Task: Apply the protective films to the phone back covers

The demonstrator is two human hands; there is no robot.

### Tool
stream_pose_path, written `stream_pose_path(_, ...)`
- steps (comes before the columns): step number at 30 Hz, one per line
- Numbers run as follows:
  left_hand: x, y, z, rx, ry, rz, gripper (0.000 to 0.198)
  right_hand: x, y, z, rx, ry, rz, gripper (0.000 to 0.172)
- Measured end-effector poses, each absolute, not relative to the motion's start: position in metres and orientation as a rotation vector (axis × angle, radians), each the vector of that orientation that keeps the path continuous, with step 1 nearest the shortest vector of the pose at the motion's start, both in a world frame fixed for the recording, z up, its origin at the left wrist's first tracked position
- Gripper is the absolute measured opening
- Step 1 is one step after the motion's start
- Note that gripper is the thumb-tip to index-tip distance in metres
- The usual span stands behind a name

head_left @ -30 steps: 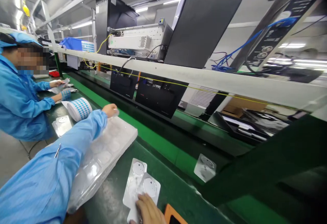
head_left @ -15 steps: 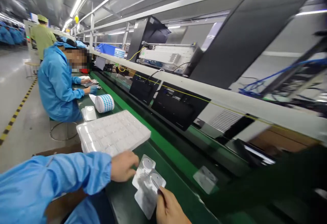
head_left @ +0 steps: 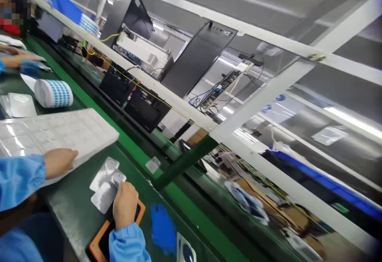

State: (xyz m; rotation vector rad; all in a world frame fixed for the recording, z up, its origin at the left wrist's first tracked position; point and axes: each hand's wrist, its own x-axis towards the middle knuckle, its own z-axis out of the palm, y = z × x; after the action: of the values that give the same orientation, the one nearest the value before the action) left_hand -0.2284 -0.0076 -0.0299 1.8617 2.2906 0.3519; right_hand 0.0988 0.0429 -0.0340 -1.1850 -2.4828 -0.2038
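Note:
My left hand is at the near right edge of a white, shallow tray with a grid of square pockets. Its fingers stretch to the right, slightly blurred, and nothing shows in them. My right hand is closed on thin metal tweezers, mostly hidden by the fingers. Right at its fingertips lie silver-grey flat packets, overlapping on the green table, with round discs showing on the upper ones. Beneath my right wrist is a black device with an orange frame.
A roll of blue-dotted labels and white packets stand beyond the tray. A blue cloth-like piece and another packet lie to the right. A single packet rests on the green strip. A co-worker's hands are at far left.
The view has swung to the right. My left hand has moved off the packets, leftward to the tray. My right hand stays at the packets.

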Motion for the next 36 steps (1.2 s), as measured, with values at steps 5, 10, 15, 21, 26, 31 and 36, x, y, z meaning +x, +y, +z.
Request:
stream_pose_path(5, -0.236, -0.007, -0.018, 1.897, 2.253, 0.341, 0.022, 0.126, 0.051, -0.008, -1.344, -1.921, 0.248, 0.041)
stream_pose_path(10, -0.236, -0.004, 0.006, 1.881, 2.242, 0.217, 0.019, 0.172, 0.061, -0.009, -1.302, -1.595, 0.690, 0.053)
stream_pose_path(15, -0.239, 0.002, 0.012, 1.932, 2.239, 0.189, 0.023, 0.191, 0.043, -0.008, -1.353, -1.546, 0.855, 0.058)
stream_pose_path(21, -0.245, -0.002, 0.022, 1.981, 2.342, 0.058, 0.032, 0.189, 0.031, -0.011, -1.346, -1.744, 0.690, 0.048)
stream_pose_path(26, -0.244, -0.010, 0.040, 2.055, 2.425, -0.099, 0.031, 0.194, 0.037, -0.030, -1.175, -2.010, 0.540, 0.027)
stream_pose_path(31, -0.247, -0.017, 0.057, 2.184, 2.494, -0.128, 0.030, 0.205, 0.038, -0.041, -1.150, -2.224, 0.471, 0.033)
stream_pose_path(36, -0.250, -0.020, 0.071, 2.211, 2.562, -0.095, 0.031, 0.197, 0.028, -0.036, -1.181, -2.355, 0.320, 0.032)
